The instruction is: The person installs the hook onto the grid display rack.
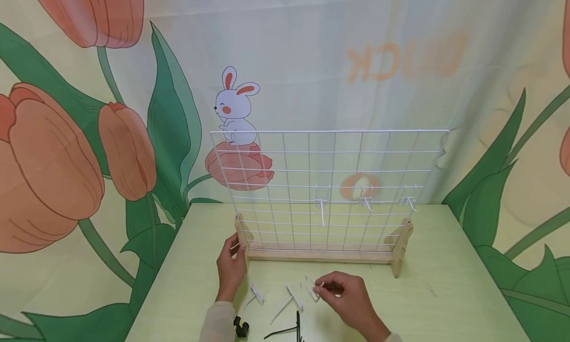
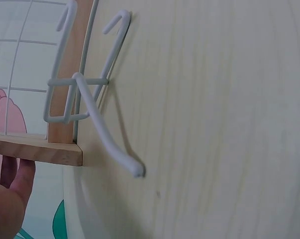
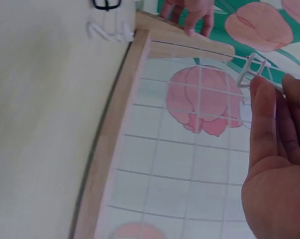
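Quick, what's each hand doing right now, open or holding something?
Left hand: holding the left wooden rack support.
Right hand: pinching a white wire hook.

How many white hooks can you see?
6 white hooks: on the wire grid, one near mid-width and two farther right; two on the table; one in the right hand. Others may be hidden.

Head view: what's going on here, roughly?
A person's right hand pinches a white hook between its fingers, not yet on the wire grid. Their left hand holds the wooden stand at its left end. Three other hooks hang on the grid, from its middle rightward. Two loose white hooks and a black one lie on the table.
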Tool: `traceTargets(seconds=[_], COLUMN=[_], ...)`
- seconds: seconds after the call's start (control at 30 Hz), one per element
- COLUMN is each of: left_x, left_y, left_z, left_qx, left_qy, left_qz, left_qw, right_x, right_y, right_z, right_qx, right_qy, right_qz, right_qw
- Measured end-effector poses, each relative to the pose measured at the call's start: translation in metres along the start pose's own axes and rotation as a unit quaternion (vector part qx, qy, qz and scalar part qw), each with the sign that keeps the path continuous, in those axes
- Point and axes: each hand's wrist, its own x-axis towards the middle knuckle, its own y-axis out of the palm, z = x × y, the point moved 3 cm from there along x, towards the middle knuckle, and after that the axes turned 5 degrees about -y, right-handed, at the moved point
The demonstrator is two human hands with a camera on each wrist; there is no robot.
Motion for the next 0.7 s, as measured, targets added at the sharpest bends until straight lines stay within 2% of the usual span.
traceTargets(seconds=[0.33,0.7], left_x=[0.000,-0.002], left_y=[-0.001,-0.001], left_z=[-0.001,-0.002], left_qx=[-0.010,-0.009], left_qy=[0.005,0.006], left_qz=[0.000,0.001], left_qw=[0.9999,0.9999], right_x=[0.030,0.053], right_y=[-0.001,-0.003], right_z=[0.035,0.063], right_qx=[0.010,0.037], right_qy=[-0.064,-0.124], right_qz=[-0.046,-0.055], right_qw=[0.9968,0.9901])
